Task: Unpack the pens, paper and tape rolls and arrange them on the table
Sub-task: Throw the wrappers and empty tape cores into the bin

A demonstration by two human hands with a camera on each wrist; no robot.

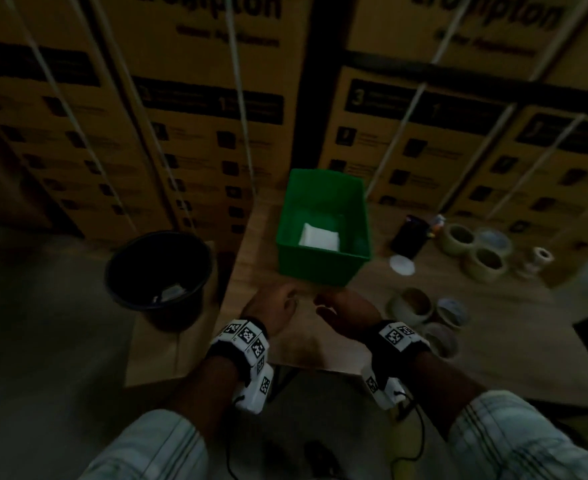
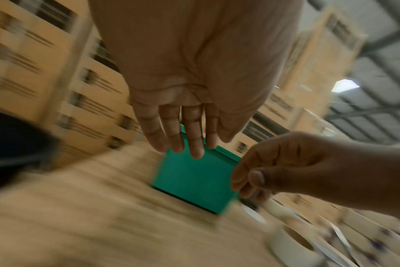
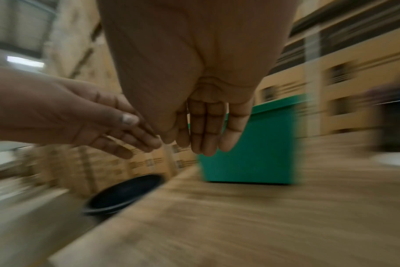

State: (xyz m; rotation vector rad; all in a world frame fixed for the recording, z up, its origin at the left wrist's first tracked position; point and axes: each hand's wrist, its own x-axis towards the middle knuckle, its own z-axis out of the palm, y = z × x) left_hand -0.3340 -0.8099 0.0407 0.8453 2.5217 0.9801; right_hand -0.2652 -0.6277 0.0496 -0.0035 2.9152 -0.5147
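A green plastic bin (image 1: 323, 258) stands on the wooden table (image 1: 261, 258), with white paper (image 1: 319, 237) lying at its bottom. Both hands hover over the table just in front of the bin, close together and holding nothing. My left hand (image 1: 278, 308) has its fingers stretched toward the bin (image 2: 194, 180). My right hand (image 1: 341, 306) is relaxed and empty, fingers straight in the right wrist view (image 3: 208, 133). Several tape rolls (image 1: 472, 251) sit on the table at the right, and more rolls (image 1: 424, 311) lie nearer me. A dark pen holder (image 1: 408, 237) lies beside the bin.
A black bucket (image 1: 159, 271) stands left of the table, below its edge. Stacked cardboard cartons (image 1: 199, 109) form a wall behind the table. A small white round lid (image 1: 402, 265) lies right of the bin. The wrist views are motion-blurred.
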